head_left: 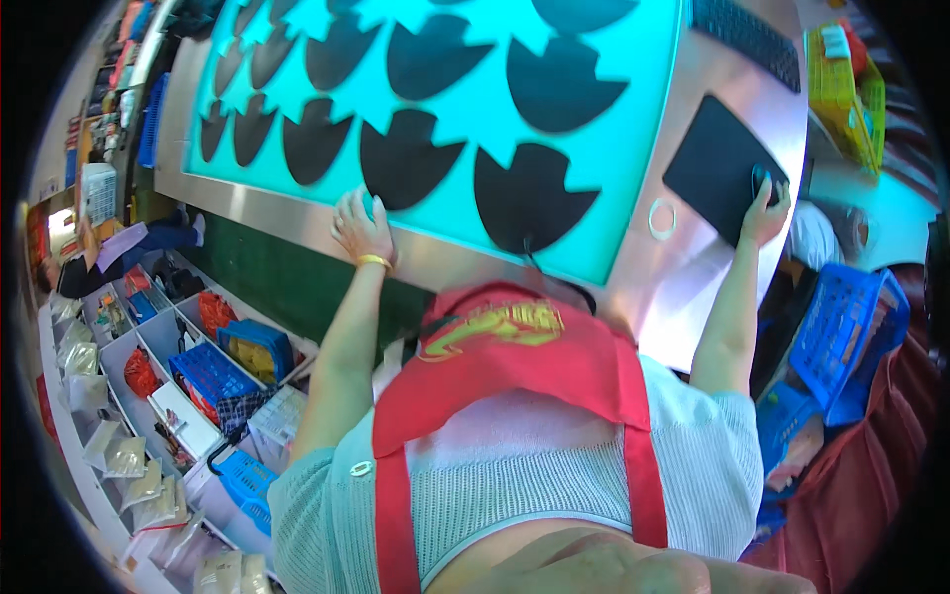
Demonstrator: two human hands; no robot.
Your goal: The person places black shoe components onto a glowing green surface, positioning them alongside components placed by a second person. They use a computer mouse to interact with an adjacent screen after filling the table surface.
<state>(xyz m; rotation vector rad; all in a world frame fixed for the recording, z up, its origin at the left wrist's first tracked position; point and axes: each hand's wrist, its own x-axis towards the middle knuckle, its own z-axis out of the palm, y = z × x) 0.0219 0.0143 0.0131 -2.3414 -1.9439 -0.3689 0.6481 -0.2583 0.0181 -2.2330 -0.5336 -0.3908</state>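
Note:
My left hand (pixel 361 228) rests on the metal front edge of a table with a lit turquoise top (pixel 445 213). Its fingers are spread and hold nothing. Their tips lie close to the lower edge of a black cut piece (pixel 408 163), rounded below and notched above. Several more such pieces lie in rows, among them a larger one (pixel 532 203) nearer to me. At the right, my right hand (pixel 766 212) is closed over a dark computer mouse (pixel 760 178), which its fingers partly hide. The mouse sits at the right side of a black mouse pad (pixel 714 163).
A black keyboard (pixel 747 38) lies beyond the pad, and a pale ring (pixel 662 219) left of it. Yellow crates (pixel 841 99) and a blue basket (pixel 841 342) stand at the right. Compartments with blue baskets (pixel 213 376) fill the lower left. Another person (pixel 148 243) is at the far left.

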